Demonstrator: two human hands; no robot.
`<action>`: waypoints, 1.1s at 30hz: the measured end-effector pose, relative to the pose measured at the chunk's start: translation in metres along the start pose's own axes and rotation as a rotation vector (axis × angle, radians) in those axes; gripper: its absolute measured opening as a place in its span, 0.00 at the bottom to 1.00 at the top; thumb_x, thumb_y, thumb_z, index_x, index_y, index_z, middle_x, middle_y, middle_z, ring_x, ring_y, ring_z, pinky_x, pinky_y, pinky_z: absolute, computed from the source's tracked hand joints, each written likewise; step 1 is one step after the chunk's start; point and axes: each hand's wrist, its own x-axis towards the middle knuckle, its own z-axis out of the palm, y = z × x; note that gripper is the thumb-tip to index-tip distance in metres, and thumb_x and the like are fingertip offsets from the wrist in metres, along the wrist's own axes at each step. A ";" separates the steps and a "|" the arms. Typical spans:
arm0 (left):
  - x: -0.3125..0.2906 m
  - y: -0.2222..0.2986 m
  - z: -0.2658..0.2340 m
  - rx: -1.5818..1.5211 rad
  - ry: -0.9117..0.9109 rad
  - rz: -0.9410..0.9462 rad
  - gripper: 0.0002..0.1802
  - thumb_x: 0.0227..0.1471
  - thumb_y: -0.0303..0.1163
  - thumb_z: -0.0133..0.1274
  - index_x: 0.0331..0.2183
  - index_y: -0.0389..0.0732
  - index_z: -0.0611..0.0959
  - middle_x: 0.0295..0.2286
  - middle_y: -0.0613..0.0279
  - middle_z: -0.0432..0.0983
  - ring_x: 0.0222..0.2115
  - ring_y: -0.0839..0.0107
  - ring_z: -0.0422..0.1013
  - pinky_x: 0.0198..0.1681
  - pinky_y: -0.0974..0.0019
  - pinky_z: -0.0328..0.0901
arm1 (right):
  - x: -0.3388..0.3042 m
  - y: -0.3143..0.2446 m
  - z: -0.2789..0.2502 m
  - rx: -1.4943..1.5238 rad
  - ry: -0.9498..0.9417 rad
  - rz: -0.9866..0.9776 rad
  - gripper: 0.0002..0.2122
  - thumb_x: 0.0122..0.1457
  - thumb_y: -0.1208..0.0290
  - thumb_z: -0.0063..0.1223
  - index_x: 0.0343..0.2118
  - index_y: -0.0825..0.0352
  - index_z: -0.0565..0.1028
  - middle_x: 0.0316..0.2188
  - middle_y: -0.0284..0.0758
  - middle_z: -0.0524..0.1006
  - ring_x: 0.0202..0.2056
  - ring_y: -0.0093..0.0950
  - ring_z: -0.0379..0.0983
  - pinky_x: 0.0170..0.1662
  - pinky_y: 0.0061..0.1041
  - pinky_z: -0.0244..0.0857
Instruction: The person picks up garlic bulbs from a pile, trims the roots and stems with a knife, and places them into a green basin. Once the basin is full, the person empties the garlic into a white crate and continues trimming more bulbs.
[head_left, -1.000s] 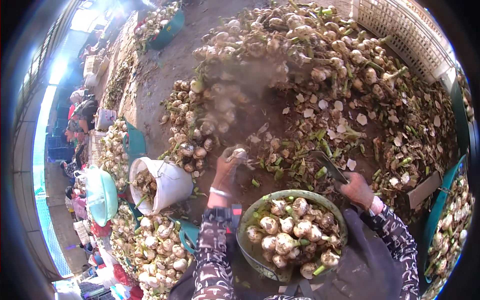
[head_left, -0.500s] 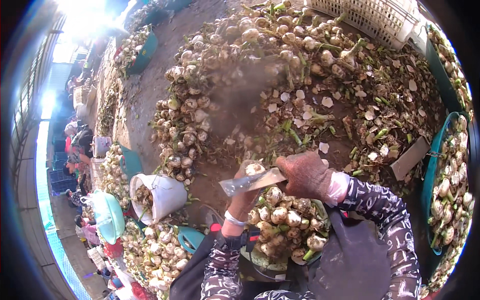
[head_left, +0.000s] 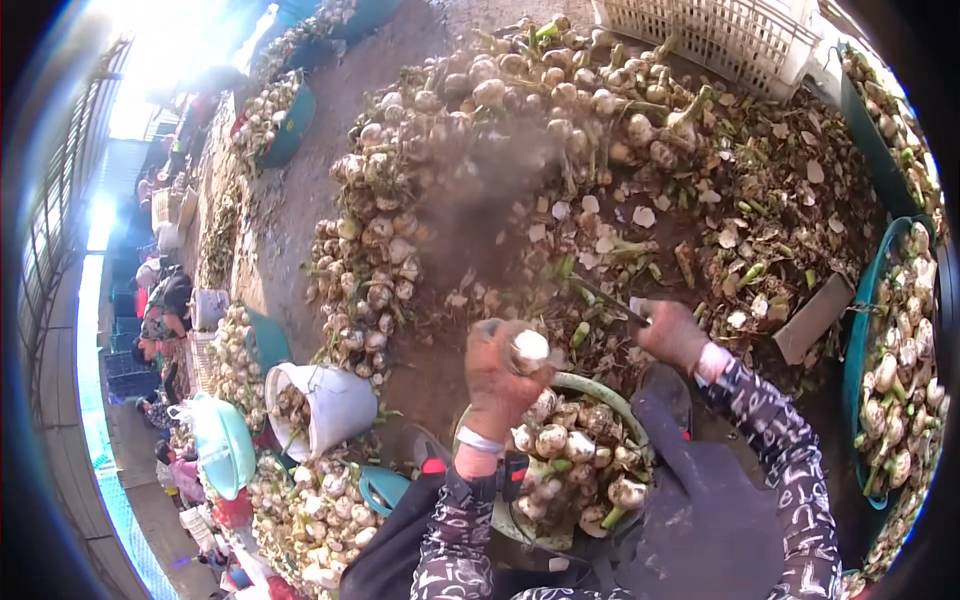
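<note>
My left hand (head_left: 500, 375) is closed around a garlic bulb (head_left: 530, 347), whose flat white cut face points up. In my right hand (head_left: 675, 337) is a knife (head_left: 608, 299), held away from the bulb with its thin blade reaching forward and left over the ground. Below my hands, between my legs, stands a pale green bucket (head_left: 608, 392) with trimmed garlic bulbs (head_left: 560, 440) heaped in it, some with short green stems.
Ahead lies a large pile of garlic (head_left: 390, 240), with scattered peelings and cut stems (head_left: 750, 230) at its right. A white bucket (head_left: 335, 405) lies tipped at left. Garlic-filled teal tubs (head_left: 862, 370) line the right. A white crate (head_left: 715, 40) stands at the back; people (head_left: 165, 310) are far left.
My right hand has swung the knife away from the bulb, to the right and forward. The bulb in my left hand now shows a white cut face. The view has shifted slightly.
</note>
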 end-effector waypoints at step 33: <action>-0.121 -0.397 0.085 -0.165 0.060 -1.461 0.33 0.40 0.36 0.64 0.47 0.33 0.71 0.42 0.49 0.74 0.41 0.57 0.71 0.44 0.61 0.67 | -0.024 0.001 0.041 -0.146 -0.239 0.114 0.13 0.47 0.64 0.53 0.31 0.70 0.77 0.28 0.50 0.76 0.33 0.49 0.72 0.39 0.40 0.67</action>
